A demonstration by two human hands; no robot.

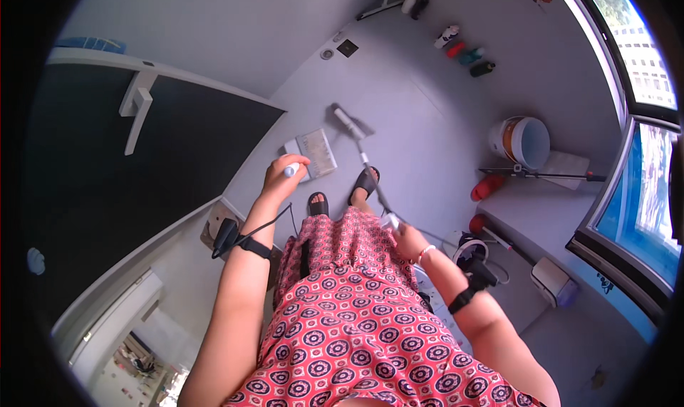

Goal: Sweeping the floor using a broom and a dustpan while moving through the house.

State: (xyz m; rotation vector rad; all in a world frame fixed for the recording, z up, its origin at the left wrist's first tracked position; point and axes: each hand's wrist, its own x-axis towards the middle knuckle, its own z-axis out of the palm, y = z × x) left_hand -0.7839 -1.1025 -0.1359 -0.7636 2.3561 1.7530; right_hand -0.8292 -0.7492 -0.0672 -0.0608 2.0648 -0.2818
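Observation:
My left hand (pixel 282 175) is closed round the white-and-grey grip of a long-handled dustpan. Its pale, toothed pan (pixel 317 154) lies on the floor just beyond the hand, and most of the stick is hidden by the foreshortened view. With fingers wrapped round its white upper end, my right hand (pixel 412 242) grips a broom (pixel 375 183). From there the thin grey pole runs forward to a narrow white head (pixel 349 123) on the floor, right of the pan. The head's bristles cannot be made out.
My feet in black sandals (pixel 365 183) stand close behind the pan. A dark door (pixel 164 165) with a white lever handle is at left. Several bottles (pixel 470 54) line the far wall. At right are a white bucket (pixel 533 143), a red slipper (pixel 487 188) and a horizontal pole (pixel 548 175).

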